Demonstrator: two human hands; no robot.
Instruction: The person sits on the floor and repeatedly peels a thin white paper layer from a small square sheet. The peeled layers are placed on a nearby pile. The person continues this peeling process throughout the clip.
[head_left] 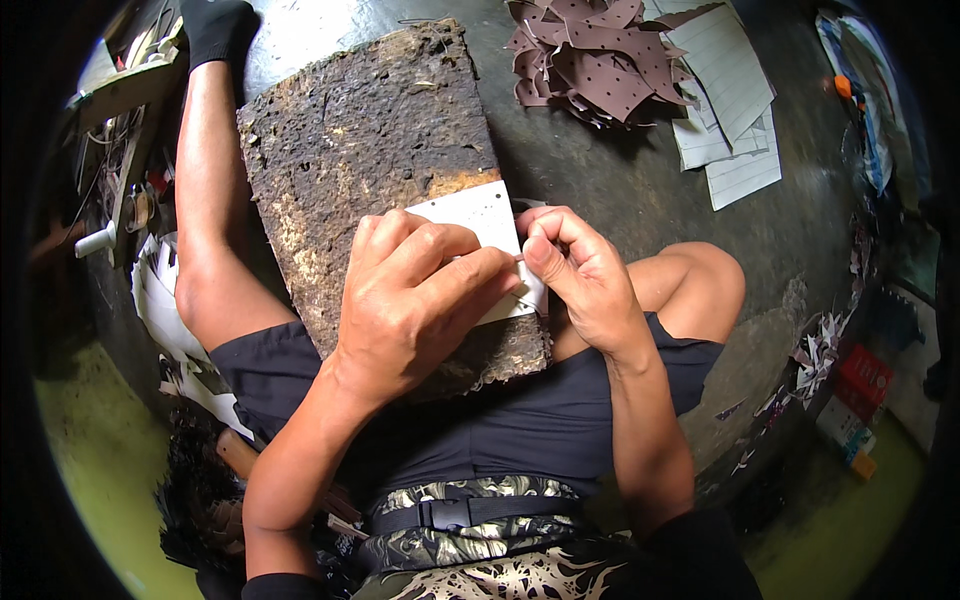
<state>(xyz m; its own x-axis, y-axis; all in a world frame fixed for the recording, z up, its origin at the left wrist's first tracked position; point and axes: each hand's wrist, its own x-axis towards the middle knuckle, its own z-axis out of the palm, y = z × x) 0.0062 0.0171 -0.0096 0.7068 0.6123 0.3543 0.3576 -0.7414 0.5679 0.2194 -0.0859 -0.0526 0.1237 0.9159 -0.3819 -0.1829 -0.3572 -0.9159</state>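
A thick board [365, 135] with a dark, rough, worn surface lies across my lap. On its near right part rests a white sheet piece [475, 213] with small dark holes or dots, partly covered by my hands. My left hand [405, 290] is over the sheet, fingers bent and closed, its fingertips at the sheet's right edge. Beside that edge, my right hand [585, 275] is closed in a pinch of thumb and forefinger. A tiny reddish thing shows between the two hands' fingertips; its kind is too small to tell. The sheet's lower right corner curls up near the right hand.
A heap of brown dotted cut pieces [600, 60] lies on the dark floor beyond the board, with white lined sheets [735, 90] to its right. White scraps [170, 300] lie at left below a wooden stand [130, 95]. A red packet [865, 378] is at far right.
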